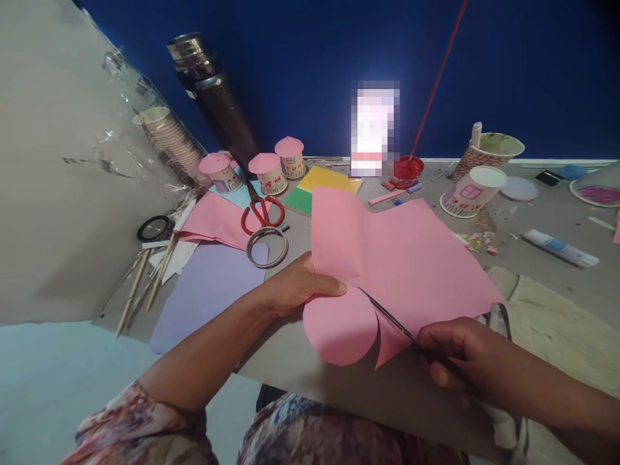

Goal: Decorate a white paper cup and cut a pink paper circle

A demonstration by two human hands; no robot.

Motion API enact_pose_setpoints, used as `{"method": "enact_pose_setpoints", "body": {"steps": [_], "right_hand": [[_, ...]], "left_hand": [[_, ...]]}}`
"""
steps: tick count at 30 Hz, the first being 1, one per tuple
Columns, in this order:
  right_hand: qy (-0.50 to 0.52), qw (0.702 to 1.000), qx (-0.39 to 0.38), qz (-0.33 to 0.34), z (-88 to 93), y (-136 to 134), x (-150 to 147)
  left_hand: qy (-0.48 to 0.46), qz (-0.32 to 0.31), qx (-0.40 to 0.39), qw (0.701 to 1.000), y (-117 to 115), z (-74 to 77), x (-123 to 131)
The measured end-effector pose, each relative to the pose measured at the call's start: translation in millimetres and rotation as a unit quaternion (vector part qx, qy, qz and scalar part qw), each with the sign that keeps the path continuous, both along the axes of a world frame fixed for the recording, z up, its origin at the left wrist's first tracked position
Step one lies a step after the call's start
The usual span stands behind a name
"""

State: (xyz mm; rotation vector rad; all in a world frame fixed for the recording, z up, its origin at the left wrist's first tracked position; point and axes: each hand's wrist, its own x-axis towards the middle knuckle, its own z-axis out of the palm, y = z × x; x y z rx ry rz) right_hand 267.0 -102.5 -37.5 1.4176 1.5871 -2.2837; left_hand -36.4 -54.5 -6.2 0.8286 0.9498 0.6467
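A large sheet of pink paper (411, 252) is held up over the table, partly cut along a curve. Its rounded, circle-like part (339, 329) hangs toward me, joined to the sheet near the top. My left hand (310, 284) grips the paper at the left, thumb on top and the other fingers hidden underneath. In my right hand (455, 355) is a pair of dark scissors (390, 318), whose blades lie at the cut with the tips close to my left thumb. A narrow pointed flap of the paper droops beneath the blades.
Red-handled scissors (263, 216) and a tape roll (267, 247) lie left, by purple paper (208, 290). Behind stand several pink-topped paper cups (268, 175), a dark flask (217, 103) and stacked cups (169, 139). A decorated cup (472, 192) and glue tube (560, 248) are at right.
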Motion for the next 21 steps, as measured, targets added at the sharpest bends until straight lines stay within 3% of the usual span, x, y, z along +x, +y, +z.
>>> {"method": "enact_pose_setpoints", "body": {"steps": [21], "right_hand": [[-0.014,1.000,0.003,-0.013,3.9,-0.7,-3.0]], "left_hand": [[0.022,-0.008,0.001,1.000,-0.9,7.1,-0.7]]}}
